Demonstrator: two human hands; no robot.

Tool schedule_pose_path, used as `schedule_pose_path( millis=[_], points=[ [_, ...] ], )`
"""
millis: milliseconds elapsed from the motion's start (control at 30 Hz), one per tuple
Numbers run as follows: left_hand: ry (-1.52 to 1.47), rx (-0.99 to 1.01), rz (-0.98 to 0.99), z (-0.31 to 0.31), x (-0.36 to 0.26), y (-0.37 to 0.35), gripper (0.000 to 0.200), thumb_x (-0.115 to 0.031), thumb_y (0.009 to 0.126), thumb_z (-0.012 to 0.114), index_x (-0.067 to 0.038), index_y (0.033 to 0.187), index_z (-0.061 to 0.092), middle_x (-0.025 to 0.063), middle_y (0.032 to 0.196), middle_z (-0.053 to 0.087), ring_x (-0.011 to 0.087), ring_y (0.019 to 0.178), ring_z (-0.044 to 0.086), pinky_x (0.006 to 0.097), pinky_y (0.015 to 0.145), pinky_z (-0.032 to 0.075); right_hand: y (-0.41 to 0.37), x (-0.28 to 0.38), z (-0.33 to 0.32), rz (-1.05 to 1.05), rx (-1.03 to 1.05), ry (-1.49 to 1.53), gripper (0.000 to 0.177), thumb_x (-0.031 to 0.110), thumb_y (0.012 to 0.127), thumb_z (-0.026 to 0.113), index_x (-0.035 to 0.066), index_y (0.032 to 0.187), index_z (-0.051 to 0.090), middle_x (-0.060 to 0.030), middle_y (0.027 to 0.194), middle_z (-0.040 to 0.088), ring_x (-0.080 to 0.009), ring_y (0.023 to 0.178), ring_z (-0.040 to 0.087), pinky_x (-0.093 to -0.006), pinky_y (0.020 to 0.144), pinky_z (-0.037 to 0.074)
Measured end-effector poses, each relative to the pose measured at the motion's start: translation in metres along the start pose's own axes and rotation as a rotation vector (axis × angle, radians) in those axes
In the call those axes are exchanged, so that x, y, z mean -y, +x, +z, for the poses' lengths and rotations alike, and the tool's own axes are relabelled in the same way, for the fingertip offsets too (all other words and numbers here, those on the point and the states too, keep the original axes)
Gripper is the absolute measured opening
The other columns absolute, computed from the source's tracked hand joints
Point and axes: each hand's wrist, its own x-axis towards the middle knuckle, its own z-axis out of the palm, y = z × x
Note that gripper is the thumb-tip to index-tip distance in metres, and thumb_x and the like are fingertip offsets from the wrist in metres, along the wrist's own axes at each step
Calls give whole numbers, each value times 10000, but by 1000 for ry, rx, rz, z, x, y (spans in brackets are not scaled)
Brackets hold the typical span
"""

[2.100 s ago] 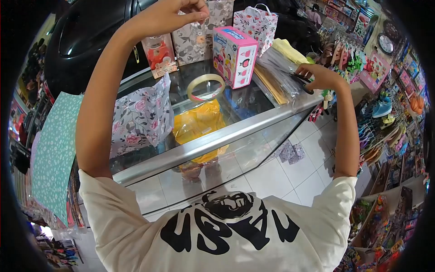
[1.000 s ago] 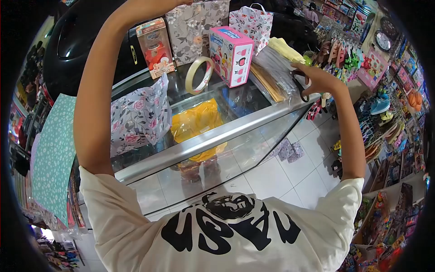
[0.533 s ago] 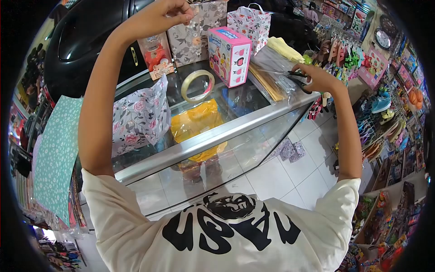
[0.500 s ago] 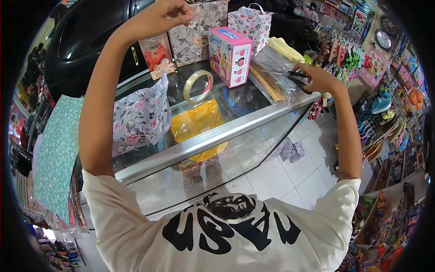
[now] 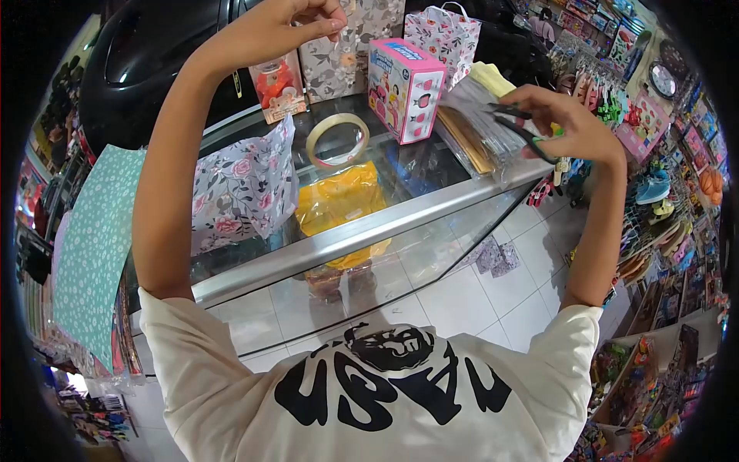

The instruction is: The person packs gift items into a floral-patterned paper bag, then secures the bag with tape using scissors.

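Note:
My left hand (image 5: pixel 314 25) is raised over the far side of the counter, thumb and fingertips pinched together; whatever they hold is too small to make out. In my right hand (image 5: pixel 573 131) is a pair of black scissors (image 5: pixel 530 138) with green inside the handles, held above the counter's right end. A roll of clear tape (image 5: pixel 312 146) lies on the glass between my arms. Left of it spreads floral wrapping paper (image 5: pixel 235 185), partly behind my left forearm. A pink toy box (image 5: pixel 404 92) stands upright right of the roll.
The glass counter (image 5: pixel 369 229) has a metal front edge. At the back stand a floral gift bag (image 5: pixel 445 37), a grey floral package (image 5: pixel 350 58) and a red toy pack (image 5: pixel 279 88). Plastic sleeves (image 5: pixel 481 127) lie right. Green patterned paper (image 5: pixel 96 246) hangs left.
The tape roll was tilted up and now lies flatter on the glass. My right hand has moved right and nearer with the scissors. My left hand stays raised and pinched.

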Motion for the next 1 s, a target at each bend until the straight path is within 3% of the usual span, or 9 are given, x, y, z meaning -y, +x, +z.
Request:
schedule_pose_path(
  millis=[100, 233, 367, 500, 700, 1000],
  points=[
    [-57, 7, -29, 0, -5, -5, 209, -195, 910, 559, -4, 987, 594, 86, 905, 625, 167, 874, 589, 315, 811, 475, 20, 1, 15, -102, 57, -67, 542, 191, 658, 648, 148, 1192, 569, -9, 820, 599, -64, 585, 414, -207, 536, 364],
    [-50, 26, -15, -4, -12, -13, 202, -188, 913, 552, -4, 987, 590, 84, 911, 624, 159, 878, 587, 301, 813, 472, 40, 7, 24, -38, 136, -46, 636, 170, 582, 666, 147, 1212, 576, -9, 904, 613, -94, 668, 452, -225, 592, 389],
    [-50, 18, -18, -5, -14, -17, 204, -188, 912, 551, -5, 992, 587, 83, 909, 626, 158, 871, 588, 296, 804, 473, 62, -7, 41, -148, 96, -53, 615, 166, 607, 653, 157, 1217, 574, 8, 860, 595, -81, 672, 455, -217, 600, 388],
    [-10, 9, -37, -6, -13, -19, 213, -195, 913, 550, -2, 998, 582, 82, 909, 623, 160, 864, 589, 294, 796, 473, 71, -8, 49, -77, 246, 69, 528, 169, 697, 694, 77, 1200, 564, -19, 773, 561, -100, 629, 469, -251, 586, 402],
    [13, -20, -69, -5, -13, -20, 221, -204, 915, 549, 0, 993, 583, 81, 895, 621, 159, 849, 587, 292, 783, 474, 67, -17, 62, -49, 300, 301, 500, 200, 718, 701, 89, 1188, 574, -2, 772, 561, -80, 610, 466, -231, 571, 388],
    [-71, -63, -87, -4, -8, -17, 170, -178, 908, 562, -16, 957, 580, 57, 852, 626, 121, 794, 580, 278, 760, 469, 49, 18, 51, -29, 343, 112, 506, 231, 698, 726, 108, 1167, 583, -14, 794, 579, -88, 598, 460, -227, 557, 384]
  ],
)
